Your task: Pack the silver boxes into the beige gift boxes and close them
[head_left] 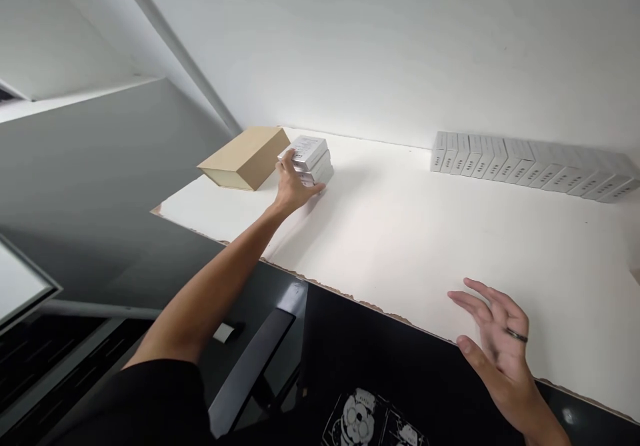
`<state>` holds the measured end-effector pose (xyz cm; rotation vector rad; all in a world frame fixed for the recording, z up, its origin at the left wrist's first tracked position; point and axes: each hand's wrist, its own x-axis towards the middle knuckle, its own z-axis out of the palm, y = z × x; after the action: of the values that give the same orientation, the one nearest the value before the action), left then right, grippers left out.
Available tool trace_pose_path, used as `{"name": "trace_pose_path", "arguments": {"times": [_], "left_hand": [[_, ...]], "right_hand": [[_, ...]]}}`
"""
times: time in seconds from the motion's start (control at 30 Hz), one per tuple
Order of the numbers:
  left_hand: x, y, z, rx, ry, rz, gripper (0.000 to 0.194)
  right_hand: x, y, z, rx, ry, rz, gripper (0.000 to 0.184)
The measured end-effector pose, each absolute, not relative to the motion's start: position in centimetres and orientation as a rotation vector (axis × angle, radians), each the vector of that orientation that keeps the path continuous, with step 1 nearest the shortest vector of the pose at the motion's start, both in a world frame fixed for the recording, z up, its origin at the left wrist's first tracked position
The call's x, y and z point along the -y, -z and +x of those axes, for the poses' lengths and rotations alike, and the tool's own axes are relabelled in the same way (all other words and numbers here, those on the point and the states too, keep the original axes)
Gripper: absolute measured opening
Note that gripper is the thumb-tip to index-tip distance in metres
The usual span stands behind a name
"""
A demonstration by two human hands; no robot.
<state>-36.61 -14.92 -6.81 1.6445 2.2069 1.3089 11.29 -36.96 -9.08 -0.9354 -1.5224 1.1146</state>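
Note:
A short stack of small white boxes point(311, 152) stands at the back left of the white tabletop point(390, 233). My left hand point(293, 183) reaches to it, fingers on the left side and thumb at the lower right, gripping the front of the stack. Part of the lower boxes is hidden by the hand. My right hand point(500, 339), with a dark ring on one finger, hovers over the front edge at the right. Its fingers are spread and it holds nothing.
Left of the stack lies a larger tan box point(245, 156). A long row of upright white boxes point(520, 163) stands along the wall at the back right. The table's front edge is ragged, with a grey chair part point(255, 366) below it.

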Motion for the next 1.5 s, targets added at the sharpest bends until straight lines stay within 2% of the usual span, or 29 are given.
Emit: {"name": "trace_pose_path", "arguments": {"times": [0.13, 0.2, 0.37, 0.53, 0.6, 0.7, 0.77, 1.07, 1.3, 1.5], "left_hand": [[15.0, 6.3, -35.8, -2.234, -1.316, 1.620, 0.131], [15.5, 5.9, -35.2, -2.240, -1.358, 1.614, 0.125], [16.3, 4.6, -33.9, -2.424, -1.437, 1.567, 0.072], [16.5, 3.5, -33.6, -2.494, -1.383, 1.548, 0.052], [16.8, 3.2, -33.7, -2.488, -1.319, 1.552, 0.055], [17.1, 2.6, -33.6, -2.451, -1.224, 1.526, 0.077], [17.1, 2.3, -33.5, -2.431, -1.205, 1.500, 0.083], [16.1, 0.9, -33.5, -2.415, -1.247, 1.322, 0.061], [17.5, 0.6, -34.1, -2.458, -1.226, 1.320, 0.062], [17.4, 0.5, -33.4, -2.532, -1.214, 1.367, 0.058]], "right_hand": [[37.2, 8.7, 11.1, 1.506, -1.131, -0.932, 0.059], [37.2, 8.8, 11.2, 1.503, -1.129, -0.932, 0.059], [37.2, 9.1, 11.4, 1.511, -1.109, -0.924, 0.060], [37.2, 9.3, 11.3, 1.518, -1.094, -0.931, 0.060], [37.2, 9.3, 11.3, 1.524, -1.082, -0.921, 0.061], [37.1, 9.3, 11.2, 1.537, -1.063, -0.915, 0.060], [37.0, 9.2, 11.2, 1.537, -1.056, -0.919, 0.060], [36.7, 9.8, 11.4, 1.594, -0.984, -0.869, 0.061], [37.1, 9.7, 11.4, 1.541, -1.048, -0.935, 0.058], [36.8, 10.1, 11.9, 1.591, -1.018, -0.898, 0.062]]}}
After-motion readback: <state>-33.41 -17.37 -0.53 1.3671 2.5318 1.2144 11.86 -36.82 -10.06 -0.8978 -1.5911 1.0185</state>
